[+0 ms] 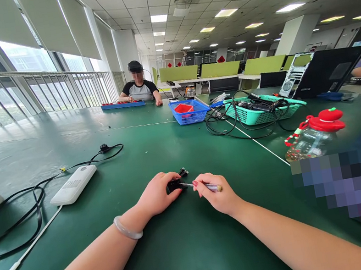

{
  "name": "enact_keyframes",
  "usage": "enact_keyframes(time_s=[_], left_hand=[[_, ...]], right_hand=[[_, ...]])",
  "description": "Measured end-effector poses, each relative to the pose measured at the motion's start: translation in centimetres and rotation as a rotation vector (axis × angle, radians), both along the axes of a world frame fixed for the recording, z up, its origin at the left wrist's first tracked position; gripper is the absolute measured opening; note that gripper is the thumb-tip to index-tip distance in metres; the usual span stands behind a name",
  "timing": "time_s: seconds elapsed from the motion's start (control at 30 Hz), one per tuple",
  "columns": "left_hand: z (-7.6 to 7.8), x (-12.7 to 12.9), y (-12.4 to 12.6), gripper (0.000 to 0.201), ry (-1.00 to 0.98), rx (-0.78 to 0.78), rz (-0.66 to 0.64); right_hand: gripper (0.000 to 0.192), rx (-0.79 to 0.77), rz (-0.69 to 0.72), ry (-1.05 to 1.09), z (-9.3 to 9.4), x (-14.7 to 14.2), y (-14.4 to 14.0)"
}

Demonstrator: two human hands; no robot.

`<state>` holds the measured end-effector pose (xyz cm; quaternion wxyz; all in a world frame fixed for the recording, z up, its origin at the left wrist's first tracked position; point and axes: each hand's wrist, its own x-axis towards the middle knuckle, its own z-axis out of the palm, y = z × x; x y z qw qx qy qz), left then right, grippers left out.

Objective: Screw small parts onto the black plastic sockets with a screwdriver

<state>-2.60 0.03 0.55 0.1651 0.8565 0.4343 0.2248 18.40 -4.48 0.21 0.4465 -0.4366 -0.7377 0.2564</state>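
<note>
No words or numbers readable anywhere here! On the left of the tabletop (203,261), the white box (83,175) carries grey print (72,183) on its upper face, but it's far too small to make out. Over to the right, a tiny pale mark (305,89) sits low on the black panel (333,73), and its letters, if any, can't be called. Way back, above the green partitions (219,69), a red diamond sign (221,59) shows, its face too distant to read!
</note>
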Motion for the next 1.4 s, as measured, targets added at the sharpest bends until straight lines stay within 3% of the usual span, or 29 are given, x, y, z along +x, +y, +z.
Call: enact_keyframes(time_s=[0.07,0.17,0.37,0.6,0.73,0.8,0.93,1.07,1.23,1.4], left_hand=[[0.2,0.1,-0.1,0.032,-0.033,0.037,0.034],[0.3,0.1,-0.2,0.033,-0.056,0.103,0.132],[-0.2,-0.1,0.0,0.034,0.126,0.095,0.204],[0.1,0.1,-0.1,0.036,0.163,0.095,0.199],[0.0,0.5,-0.4,0.041,0.130,0.114,-0.005],[-0.2,0.6,-0.4,0.033,0.142,0.116,-0.060],[-0.6,0.3,0.0,0.023,0.150,0.108,0.044],[-0.9,-0.1,0.3,0.039,0.130,0.074,0.128],[-0.9,0.8,-0.4,0.057,0.174,0.063,0.067],[-0.6,2.8,-1.8,0.039,0.215,0.084,0.072]], right_hand=[[0.036,-0.043,0.027,0.145,-0.2,0.6,0.5],[0.036,-0.088,-0.064,0.329,-0.8,1.5,1.9],[0.029,-0.302,-0.083,0.203,-1.8,1.8,3.6],[0.025,-0.235,-0.035,0.061,-1.8,1.5,3.1],[0.026,-0.227,-0.031,0.073,-1.9,1.5,3.2],[0.026,-0.234,-0.028,0.091,-1.9,1.5,3.3],[0.025,-0.263,-0.029,0.157,-1.8,1.4,3.1],[0.031,-0.249,0.007,0.289,-1.6,1.4,2.8],[0.039,-0.144,-0.169,0.485,-1.6,1.8,3.4],[0.038,-0.142,-0.293,0.552,-2.4,2.4,4.9]])
